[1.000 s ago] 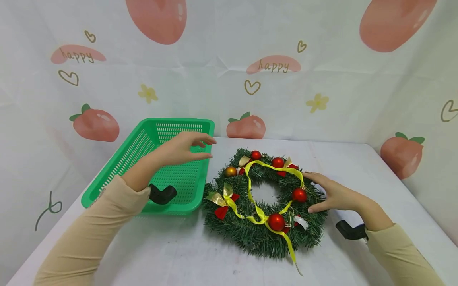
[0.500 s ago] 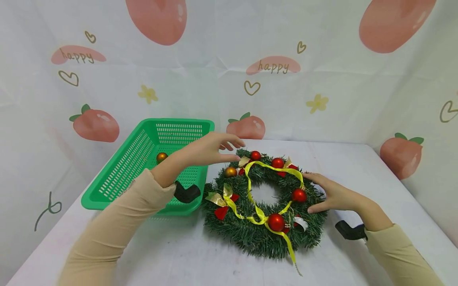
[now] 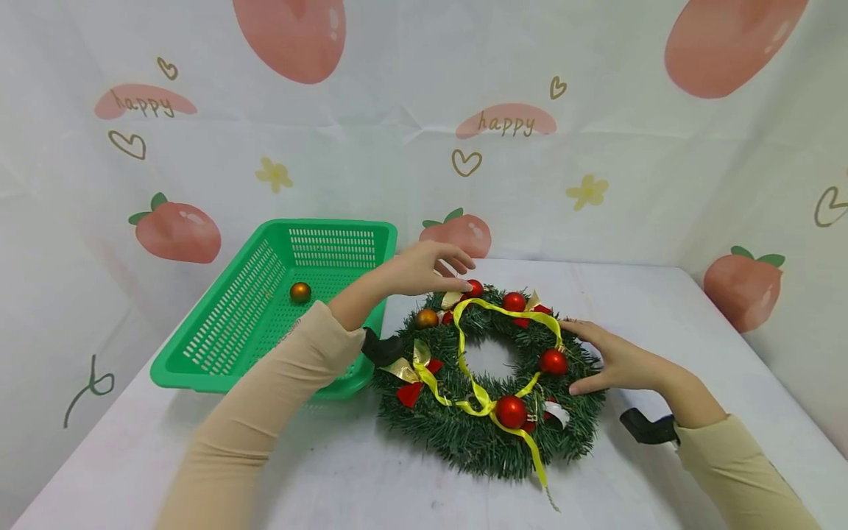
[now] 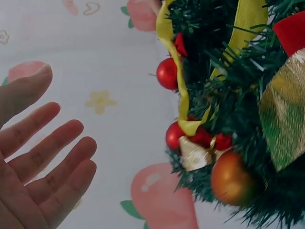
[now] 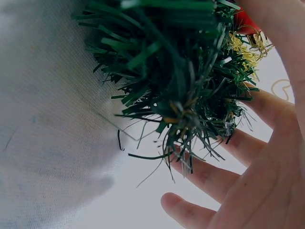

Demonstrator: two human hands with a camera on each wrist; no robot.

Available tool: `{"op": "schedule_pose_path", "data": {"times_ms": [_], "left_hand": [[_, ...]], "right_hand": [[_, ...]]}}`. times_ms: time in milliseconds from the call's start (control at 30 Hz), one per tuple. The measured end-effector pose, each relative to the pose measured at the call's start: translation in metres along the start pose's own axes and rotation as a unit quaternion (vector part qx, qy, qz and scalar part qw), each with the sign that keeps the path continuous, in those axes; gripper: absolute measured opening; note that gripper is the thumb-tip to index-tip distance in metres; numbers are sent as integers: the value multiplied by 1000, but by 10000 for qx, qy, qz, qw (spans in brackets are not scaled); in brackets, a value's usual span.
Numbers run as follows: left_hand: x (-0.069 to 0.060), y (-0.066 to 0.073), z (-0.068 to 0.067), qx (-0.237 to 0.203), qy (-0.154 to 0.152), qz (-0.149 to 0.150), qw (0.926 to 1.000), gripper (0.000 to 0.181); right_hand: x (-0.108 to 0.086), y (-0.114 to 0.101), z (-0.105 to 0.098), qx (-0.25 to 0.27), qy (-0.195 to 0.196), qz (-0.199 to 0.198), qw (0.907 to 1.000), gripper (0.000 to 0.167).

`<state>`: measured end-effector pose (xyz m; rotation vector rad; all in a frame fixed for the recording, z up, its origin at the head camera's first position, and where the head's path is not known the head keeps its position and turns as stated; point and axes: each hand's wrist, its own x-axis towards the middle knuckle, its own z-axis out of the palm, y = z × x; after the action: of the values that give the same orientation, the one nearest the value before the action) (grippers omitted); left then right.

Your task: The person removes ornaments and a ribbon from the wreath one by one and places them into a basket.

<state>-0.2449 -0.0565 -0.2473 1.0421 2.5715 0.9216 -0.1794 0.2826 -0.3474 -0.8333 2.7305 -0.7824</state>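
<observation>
A green tinsel Christmas wreath (image 3: 457, 442) lies on the table, trimmed with red and gold baubles, red and gold bows and a loose yellow ribbon (image 3: 464, 357). My left hand (image 3: 417, 269) hovers over its far left edge, by a red bauble (image 3: 474, 288). In the left wrist view that hand (image 4: 43, 167) has spread fingers, holds nothing and sits apart from the gold bauble (image 4: 233, 179). On the wreath's right side, my right hand (image 3: 619, 361) holds the rim between thumb and fingers. The right wrist view shows its fingers (image 5: 209, 176) partly hidden behind the tinsel (image 5: 167, 90).
At the left stands a green plastic basket (image 3: 199, 381) with slotted walls. One gold bauble (image 3: 300, 292) lies inside it. A white cloth with printed fruit and hearts (image 3: 371, 169) hangs behind the white table (image 3: 318, 471).
My left hand has moved right from above the basket to the wreath's far left edge, uncovering the gold bauble in the basket. The right hand and the wreath have stayed put.
</observation>
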Motion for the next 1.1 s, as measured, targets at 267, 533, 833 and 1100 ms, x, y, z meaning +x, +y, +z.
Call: {"op": "schedule_pose_path", "data": {"times_ms": [267, 533, 833, 1100], "left_hand": [[8, -12, 7, -592, -270, -480, 9967, 40], [15, -27, 12, -589, -432, -922, 9931, 45], [17, -35, 21, -313, -740, -1221, 9893, 43], [18, -40, 26, -77, -1018, -1499, 9834, 39]], "right_hand": [[-1, -1, -1, 25, -2, 35, 10000, 100], [0, -1, -1, -18, 5, -39, 10000, 99], [0, -1, 0, -47, 49, -169, 9998, 97], [1, -1, 0, 4, -16, -80, 10000, 99]]}}
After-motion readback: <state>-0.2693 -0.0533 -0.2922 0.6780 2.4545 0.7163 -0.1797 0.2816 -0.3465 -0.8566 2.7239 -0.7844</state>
